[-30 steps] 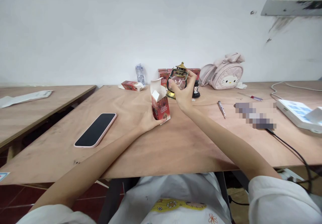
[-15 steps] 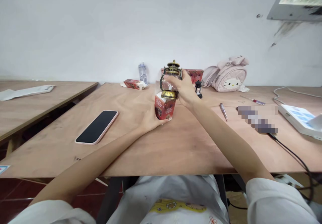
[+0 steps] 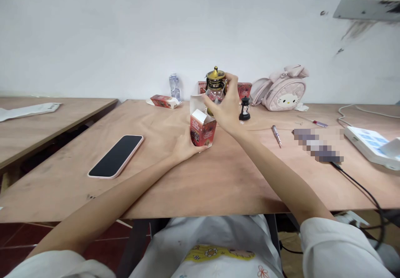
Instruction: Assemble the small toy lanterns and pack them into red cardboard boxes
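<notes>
My left hand [image 3: 187, 144] is closed around the lower part of a small red printed box [image 3: 202, 133], which stands on the table with its white top flaps up. Just above and behind the box's opening, my right hand [image 3: 225, 105] grips a small gold and black lantern [image 3: 215, 78] with a clear globe. Its base is partly hidden by the fingers and the flaps. To the right of my right hand stands a smaller black lantern [image 3: 245, 109].
Several red boxes [image 3: 244, 89] stand by the wall, and another lies near a water bottle [image 3: 175, 88]. A phone [image 3: 116, 157] lies on the left. On the right are a pink bag [image 3: 286, 92], screwdrivers [image 3: 276, 136], a blurred-out item [image 3: 317, 145] with a cable, and a white device [image 3: 371, 146].
The gold lantern has turned and shifted slightly back, uncovering the box's raised white flaps. My left hand keeps its hold on the box. The view has shifted slightly.
</notes>
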Demonstrator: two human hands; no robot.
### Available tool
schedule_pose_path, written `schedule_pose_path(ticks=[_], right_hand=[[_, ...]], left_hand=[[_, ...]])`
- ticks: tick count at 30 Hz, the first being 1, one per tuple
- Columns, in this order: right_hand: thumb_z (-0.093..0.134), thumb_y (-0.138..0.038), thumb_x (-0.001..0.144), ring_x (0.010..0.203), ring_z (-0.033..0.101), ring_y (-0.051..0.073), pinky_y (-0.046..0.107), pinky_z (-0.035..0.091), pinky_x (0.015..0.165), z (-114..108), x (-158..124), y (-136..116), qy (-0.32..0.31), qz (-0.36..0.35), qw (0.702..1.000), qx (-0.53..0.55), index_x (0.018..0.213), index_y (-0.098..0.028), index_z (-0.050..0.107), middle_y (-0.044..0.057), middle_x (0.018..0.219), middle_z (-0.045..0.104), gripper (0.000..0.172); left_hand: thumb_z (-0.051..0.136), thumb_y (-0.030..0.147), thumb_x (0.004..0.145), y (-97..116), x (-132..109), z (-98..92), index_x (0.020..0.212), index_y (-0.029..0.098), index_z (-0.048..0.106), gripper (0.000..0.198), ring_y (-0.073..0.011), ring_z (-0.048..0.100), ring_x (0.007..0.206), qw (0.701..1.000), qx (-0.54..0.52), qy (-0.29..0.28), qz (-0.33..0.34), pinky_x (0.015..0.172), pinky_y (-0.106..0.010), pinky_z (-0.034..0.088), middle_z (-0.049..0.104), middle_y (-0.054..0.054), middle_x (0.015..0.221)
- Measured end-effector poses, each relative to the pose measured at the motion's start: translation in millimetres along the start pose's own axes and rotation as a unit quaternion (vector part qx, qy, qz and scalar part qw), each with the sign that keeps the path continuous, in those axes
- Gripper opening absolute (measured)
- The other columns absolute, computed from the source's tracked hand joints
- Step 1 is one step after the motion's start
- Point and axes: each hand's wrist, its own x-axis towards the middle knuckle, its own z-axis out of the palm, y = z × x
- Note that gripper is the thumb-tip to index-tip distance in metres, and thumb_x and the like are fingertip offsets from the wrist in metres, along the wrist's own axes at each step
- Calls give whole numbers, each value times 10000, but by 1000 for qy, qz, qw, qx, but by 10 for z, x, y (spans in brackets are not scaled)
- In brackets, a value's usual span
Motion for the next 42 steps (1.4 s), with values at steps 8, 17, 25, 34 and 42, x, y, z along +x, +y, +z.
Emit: schedule_pose_path(ticks=[8, 17, 25, 34, 42], right_hand=[[630, -424, 823, 1279, 444, 280, 523, 371, 1097, 18, -105, 60, -67, -84, 993, -39, 1283, -263, 373, 97, 1265, 488, 551], [610, -534, 819, 1314, 416, 264, 516, 360, 1115, 90, -142, -215, -46, -30, 998, 12, 1350, -277, 284, 93, 1340, 443, 673], [592, -501, 839, 1298, 431, 262, 499, 375, 1103, 104, -165, -218, -65, -51, 997, -13, 1338, -266, 302, 97, 1318, 459, 624], [585, -462, 851, 1283, 454, 284, 509, 394, 1094, 93, -110, -20, -119, -110, 984, -75, 1292, -267, 357, 111, 1263, 497, 533], [502, -422, 912, 1261, 483, 282, 500, 452, 1044, 144, -158, -132, -100, -120, 981, -114, 1354, -266, 314, 123, 1306, 487, 505]], left_hand=[[797, 446, 612, -6, 3, -1, 1166, 153, 440, 722, -368, 534, 1181, 1000, 3, 2, 7, 975, -499, 458, 603, -152, 1193], [792, 462, 605, -53, 15, 24, 1240, 206, 397, 790, -350, 561, 1153, 1000, -13, -4, 12, 916, -461, 485, 590, -123, 1228], [790, 452, 617, -75, 17, 33, 1301, 198, 357, 848, -318, 565, 1168, 999, -29, -5, 28, 955, -478, 487, 573, -122, 1278], [792, 465, 595, -32, 13, 22, 1392, 227, 260, 987, -352, 541, 1205, 999, -22, 7, 27, 969, -480, 473, 553, -130, 1314], [753, 489, 617, 44, -5, -23, 1382, 187, 266, 956, -343, 548, 1197, 1000, -2, -19, -3, 940, -441, 478, 553, -137, 1319]])
